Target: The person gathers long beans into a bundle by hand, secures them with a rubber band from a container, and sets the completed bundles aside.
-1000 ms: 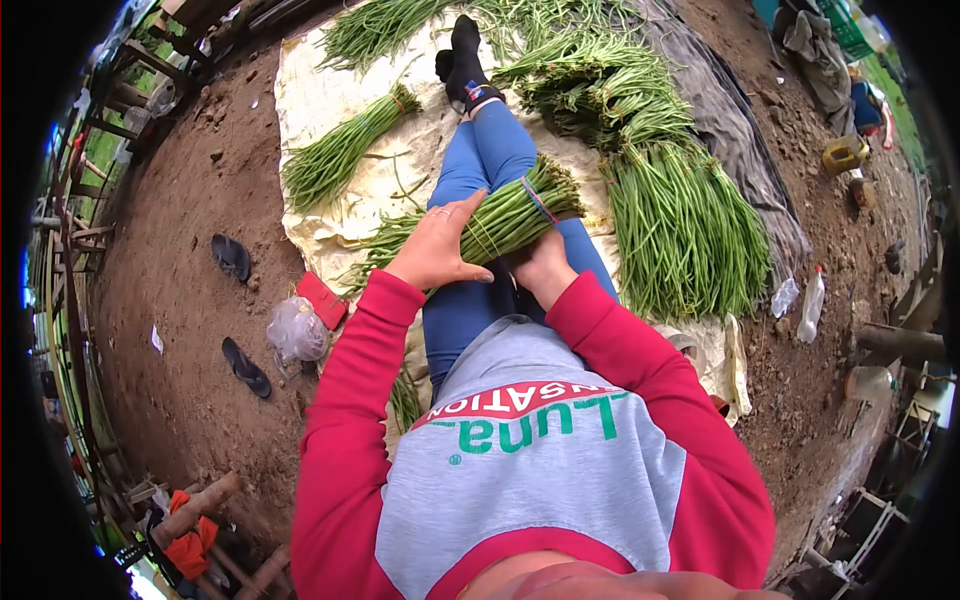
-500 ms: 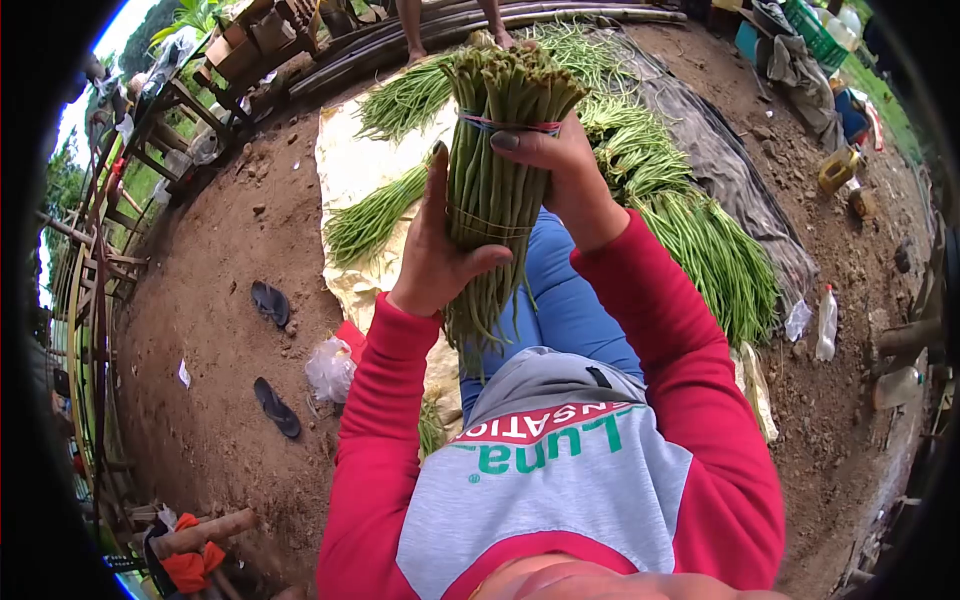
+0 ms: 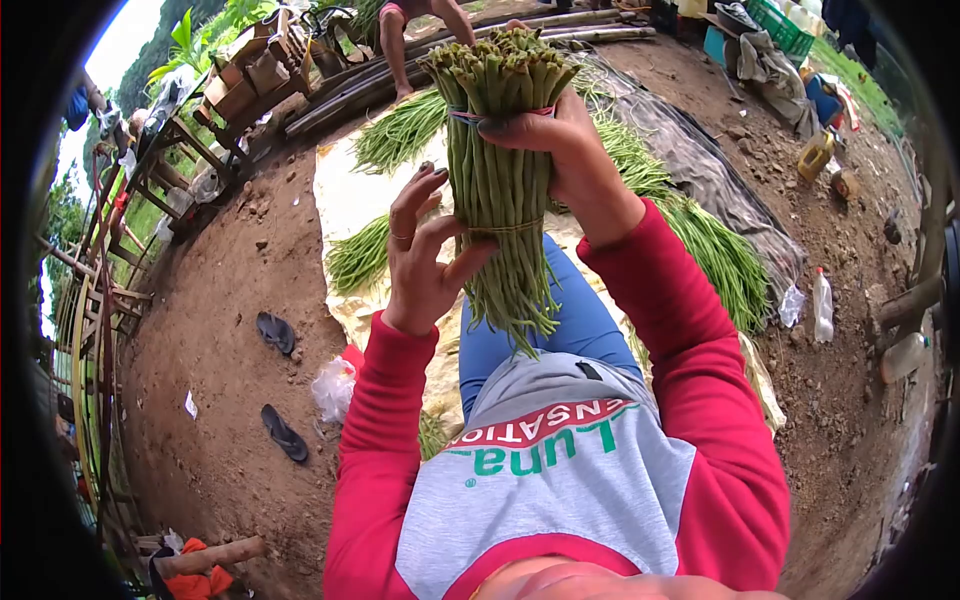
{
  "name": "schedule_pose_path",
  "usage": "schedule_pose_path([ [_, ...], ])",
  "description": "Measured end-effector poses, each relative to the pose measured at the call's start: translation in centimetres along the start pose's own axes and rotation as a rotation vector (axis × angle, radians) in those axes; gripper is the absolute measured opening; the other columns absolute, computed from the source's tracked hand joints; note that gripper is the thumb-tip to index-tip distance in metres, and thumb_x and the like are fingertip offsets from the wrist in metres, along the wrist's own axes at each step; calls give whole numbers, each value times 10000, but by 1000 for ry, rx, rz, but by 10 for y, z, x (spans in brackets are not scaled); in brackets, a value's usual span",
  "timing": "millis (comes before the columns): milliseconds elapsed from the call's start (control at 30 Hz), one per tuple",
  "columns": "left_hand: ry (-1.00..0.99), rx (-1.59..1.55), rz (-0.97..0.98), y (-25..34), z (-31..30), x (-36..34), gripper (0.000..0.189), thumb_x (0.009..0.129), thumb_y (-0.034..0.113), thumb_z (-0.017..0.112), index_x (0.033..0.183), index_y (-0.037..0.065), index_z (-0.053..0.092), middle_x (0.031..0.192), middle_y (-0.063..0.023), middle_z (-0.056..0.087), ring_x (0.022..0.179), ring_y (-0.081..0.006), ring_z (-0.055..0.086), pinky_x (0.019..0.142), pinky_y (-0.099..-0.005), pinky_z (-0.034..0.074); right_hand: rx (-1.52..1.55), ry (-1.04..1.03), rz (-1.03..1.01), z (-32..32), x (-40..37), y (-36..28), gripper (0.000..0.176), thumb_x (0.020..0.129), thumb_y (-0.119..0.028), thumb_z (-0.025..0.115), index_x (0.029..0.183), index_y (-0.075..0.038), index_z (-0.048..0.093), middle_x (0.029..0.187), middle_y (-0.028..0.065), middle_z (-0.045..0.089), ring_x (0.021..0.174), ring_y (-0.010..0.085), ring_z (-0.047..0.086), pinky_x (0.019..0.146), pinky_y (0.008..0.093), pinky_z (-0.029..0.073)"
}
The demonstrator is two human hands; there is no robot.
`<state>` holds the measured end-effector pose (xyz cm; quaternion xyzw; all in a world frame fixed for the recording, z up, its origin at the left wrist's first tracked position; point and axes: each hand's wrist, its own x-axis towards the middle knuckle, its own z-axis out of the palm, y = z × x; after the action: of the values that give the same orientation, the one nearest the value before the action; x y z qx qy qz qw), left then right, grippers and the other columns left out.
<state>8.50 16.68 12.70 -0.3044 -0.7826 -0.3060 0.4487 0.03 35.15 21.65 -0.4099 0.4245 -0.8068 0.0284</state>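
Observation:
An upright bundle of string beans [image 3: 500,165], cut ends uppermost, is held up before me over my lap. My right hand [image 3: 575,150] wraps around its upper right side, thumb across the front by the pink and blue rubber bands [image 3: 540,111]. At the lower left edge, my left hand [image 3: 425,250] has thumb and forefinger on the bundle, right at the thin yellowish rubber band [image 3: 510,228] round its lower part. The other left fingers are raised and curled away from the beans. Loose bean tips hang below.
Piles of string beans [image 3: 715,250] lie on a dark sheet [image 3: 690,130] and a pale sheet [image 3: 340,190]. Slippers [image 3: 283,432] and a plastic bag [image 3: 333,388] are at left, a bottle [image 3: 822,305] at right. Another person's legs [image 3: 394,60] show behind, near bamboo poles [image 3: 340,98].
The bundle has risen a little and stands straighter. My left hand has shifted from a flat hold along its side to fingertips at the lower band. The other person has moved left.

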Motion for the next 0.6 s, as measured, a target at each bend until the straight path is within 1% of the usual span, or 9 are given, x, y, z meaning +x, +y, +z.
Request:
schedule_pose_path([
  [33,-52,59,-12,-2,1,-8,511,780,223,858,1169,94,553,1437,-227,437,1362,-417,442,1010,-499,496,-17,0,20,-1,0,-1,662,751,-97,750,1347,19,488,1107,92,671,942,172,664,851,303,534],
  [100,-104,120,-22,3,3,-18,572,770,218,867,1210,93,524,1459,-237,410,1375,-421,425,1022,-503,486,2,42,44,5,2,-2,972,669,-48,823,1501,-41,318,1298,109,564,1146,195,580,998,319,461],
  [167,106,3,-244,17,12,-26,825,729,221,896,1376,97,400,1509,-251,338,1400,-417,390,1060,-497,452,-7,72,58,10,3,-3,1166,616,-46,880,1578,-69,222,1407,129,499,1268,218,523,1090,326,407],
  [200,3,-17,-331,29,12,-26,1064,688,224,926,1487,72,240,1537,-249,282,1396,-382,396,1089,-469,422,-99,124,17,16,4,0,1197,611,-85,897,1577,-48,191,1419,146,487,1289,233,507,1106,332,391],
  [267,133,-662,-615,43,38,-11,1035,713,158,911,1486,11,239,1483,-198,385,1309,-281,492,1059,-402,452,-270,199,44,34,0,6,1303,612,-214,941,1562,34,85,1449,217,454,1342,292,468,1134,355,362],
  [300,185,-591,-651,40,44,-5,986,718,140,907,1465,-8,282,1436,-179,461,1253,-251,548,1034,-383,474,-364,162,-9,38,-3,12,1346,630,-297,952,1548,78,43,1459,259,433,1366,324,446,1144,371,352],
  [433,-18,-836,-701,5,16,0,710,745,73,845,1347,-18,479,1183,-98,660,1057,-200,660,939,-337,531,-351,-91,55,2,14,18,1311,666,-378,936,1543,79,75,1437,274,451,1310,336,507,1108,378,393],
  [533,-256,-847,-682,-11,0,1,723,763,125,819,1375,-30,468,1239,-113,643,1116,-206,637,988,-353,506,-98,-148,234,-7,8,21,1171,685,-363,925,1504,73,212,1370,234,521,1226,297,571,1066,370,432],
  [600,-439,-1069,-877,-15,1,-5,929,770,288,841,1495,-7,340,1405,-154,530,1282,-239,531,1087,-398,428,44,-71,305,5,-2,11,944,698,-304,914,1401,47,390,1265,163,599,1141,231,605,1033,357,457],
])
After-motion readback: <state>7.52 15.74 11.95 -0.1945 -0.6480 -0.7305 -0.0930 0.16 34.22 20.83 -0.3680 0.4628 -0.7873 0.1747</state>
